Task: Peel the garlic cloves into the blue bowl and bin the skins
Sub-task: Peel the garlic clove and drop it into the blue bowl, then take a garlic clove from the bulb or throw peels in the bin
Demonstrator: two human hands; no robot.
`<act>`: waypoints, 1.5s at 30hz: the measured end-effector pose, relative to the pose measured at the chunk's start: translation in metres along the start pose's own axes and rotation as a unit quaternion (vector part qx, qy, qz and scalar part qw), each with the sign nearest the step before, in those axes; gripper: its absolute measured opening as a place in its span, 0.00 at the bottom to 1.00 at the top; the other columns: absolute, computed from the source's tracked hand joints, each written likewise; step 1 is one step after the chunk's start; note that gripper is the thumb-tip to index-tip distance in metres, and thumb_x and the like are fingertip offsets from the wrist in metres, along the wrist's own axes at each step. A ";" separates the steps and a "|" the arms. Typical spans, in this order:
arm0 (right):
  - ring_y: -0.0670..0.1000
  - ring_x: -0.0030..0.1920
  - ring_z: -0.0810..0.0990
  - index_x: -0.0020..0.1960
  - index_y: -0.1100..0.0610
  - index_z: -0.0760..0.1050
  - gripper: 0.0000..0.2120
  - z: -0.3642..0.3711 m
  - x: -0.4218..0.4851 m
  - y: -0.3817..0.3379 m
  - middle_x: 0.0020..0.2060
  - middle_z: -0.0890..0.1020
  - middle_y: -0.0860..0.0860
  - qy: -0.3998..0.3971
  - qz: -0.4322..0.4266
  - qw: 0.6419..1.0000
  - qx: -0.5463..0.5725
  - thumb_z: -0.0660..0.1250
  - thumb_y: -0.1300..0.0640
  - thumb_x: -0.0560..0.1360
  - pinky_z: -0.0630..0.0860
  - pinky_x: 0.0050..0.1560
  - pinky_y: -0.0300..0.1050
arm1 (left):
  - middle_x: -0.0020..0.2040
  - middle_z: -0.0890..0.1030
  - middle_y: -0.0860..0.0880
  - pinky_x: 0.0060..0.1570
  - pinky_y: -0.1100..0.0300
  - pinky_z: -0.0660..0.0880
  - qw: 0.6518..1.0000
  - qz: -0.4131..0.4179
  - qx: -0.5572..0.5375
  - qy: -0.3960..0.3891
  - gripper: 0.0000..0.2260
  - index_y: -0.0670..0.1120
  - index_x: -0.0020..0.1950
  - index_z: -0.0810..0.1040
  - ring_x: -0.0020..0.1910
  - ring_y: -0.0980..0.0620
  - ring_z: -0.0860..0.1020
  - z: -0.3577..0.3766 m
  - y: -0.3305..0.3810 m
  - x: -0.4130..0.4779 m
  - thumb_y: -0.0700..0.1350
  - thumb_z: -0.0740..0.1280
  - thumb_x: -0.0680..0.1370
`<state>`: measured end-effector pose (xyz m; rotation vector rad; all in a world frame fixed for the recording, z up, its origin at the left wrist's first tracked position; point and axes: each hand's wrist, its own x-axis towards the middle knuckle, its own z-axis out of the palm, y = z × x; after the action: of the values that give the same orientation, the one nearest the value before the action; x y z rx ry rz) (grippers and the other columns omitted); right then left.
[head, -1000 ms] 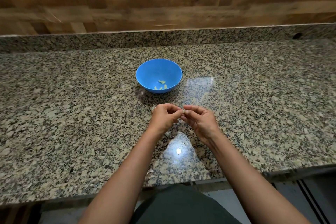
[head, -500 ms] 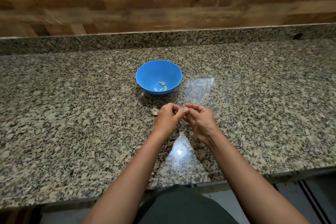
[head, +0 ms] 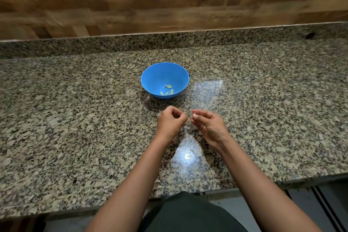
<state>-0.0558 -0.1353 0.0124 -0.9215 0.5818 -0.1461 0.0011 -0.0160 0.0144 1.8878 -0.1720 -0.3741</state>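
The blue bowl point(head: 150, 79) stands on the granite counter point(head: 75, 118) with several peeled garlic cloves point(head: 166, 89) in its bottom. Both hands hover just in front of the bowl, a small gap between them. My right hand point(head: 211, 128) pinches a small pale garlic clove point(head: 194, 114) at its fingertips. My left hand point(head: 170, 123) has its fingers curled, thumb against forefinger, and seems to pinch a thin scrap of garlic skin; the scrap is too small to see clearly.
Small bits of garlic skin point(head: 192, 150) lie on the counter below my hands, one more point(head: 157, 181) near the front edge. A wooden wall point(head: 169, 9) rises behind the counter. No bin is in view.
My hands, which were pressed together on the clove, have drawn slightly apart. The camera view shifted a little; the loose clove seen left of my left hand is now hidden.
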 end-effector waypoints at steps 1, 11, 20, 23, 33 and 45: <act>0.50 0.35 0.80 0.46 0.66 0.77 0.07 -0.001 0.001 0.001 0.35 0.81 0.56 0.000 -0.001 1.000 -0.002 0.63 0.74 0.72 0.80 0.39 0.38 | 0.41 0.80 0.45 0.50 0.45 0.79 1.000 -0.007 -0.009 0.003 0.06 0.47 0.40 0.74 0.45 0.43 0.81 -0.001 0.000 0.001 0.38 0.69 0.73; 0.55 0.41 0.82 0.50 0.54 0.70 0.13 -0.001 0.027 -0.002 0.41 0.79 0.55 0.060 -0.103 0.910 -0.398 0.69 0.66 0.72 0.80 0.42 0.53 | 0.46 0.80 0.50 0.42 0.66 0.72 0.986 0.003 0.166 0.004 0.07 0.43 0.51 0.80 0.43 0.55 0.77 -0.001 -0.008 0.001 0.43 0.67 0.76; 0.51 0.47 0.79 0.49 0.57 0.74 0.06 -0.003 0.043 0.000 0.46 0.80 0.53 0.083 -0.146 0.866 -0.471 0.66 0.66 0.75 0.74 0.44 0.37 | 0.43 0.78 0.45 0.44 0.56 0.76 0.972 0.033 0.233 0.002 0.04 0.40 0.44 0.76 0.43 0.49 0.77 0.002 -0.017 0.000 0.40 0.68 0.75; 0.48 0.46 0.78 0.53 0.59 0.76 0.06 -0.009 0.024 0.005 0.48 0.80 0.52 0.072 -0.168 0.847 -0.500 0.65 0.63 0.76 0.73 0.45 0.31 | 0.42 0.78 0.45 0.39 0.61 0.73 0.973 0.045 0.228 0.013 0.02 0.40 0.44 0.75 0.42 0.49 0.76 0.001 -0.022 -0.004 0.38 0.67 0.75; 0.55 0.57 0.70 0.56 0.62 0.79 0.11 0.001 0.001 0.034 0.52 0.78 0.56 -0.105 -0.257 0.665 -0.693 0.64 0.61 0.77 0.64 0.56 0.40 | 0.54 0.80 0.45 0.55 0.64 0.73 0.968 0.063 0.240 0.039 0.09 0.41 0.56 0.80 0.52 0.51 0.77 -0.006 -0.032 -0.009 0.38 0.65 0.77; 0.48 0.44 0.80 0.49 0.60 0.81 0.05 0.011 -0.016 0.031 0.43 0.82 0.52 -0.077 -0.141 0.824 -0.544 0.67 0.65 0.74 0.78 0.49 0.41 | 0.51 0.82 0.50 0.38 0.71 0.74 0.991 -0.089 0.015 0.102 0.07 0.45 0.51 0.81 0.47 0.56 0.79 -0.013 -0.035 -0.043 0.38 0.68 0.75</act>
<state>-0.0670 -0.1032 -0.0004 -2.1229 0.3382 0.0166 -0.0370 0.0202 -0.0076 1.9628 0.1289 -0.2964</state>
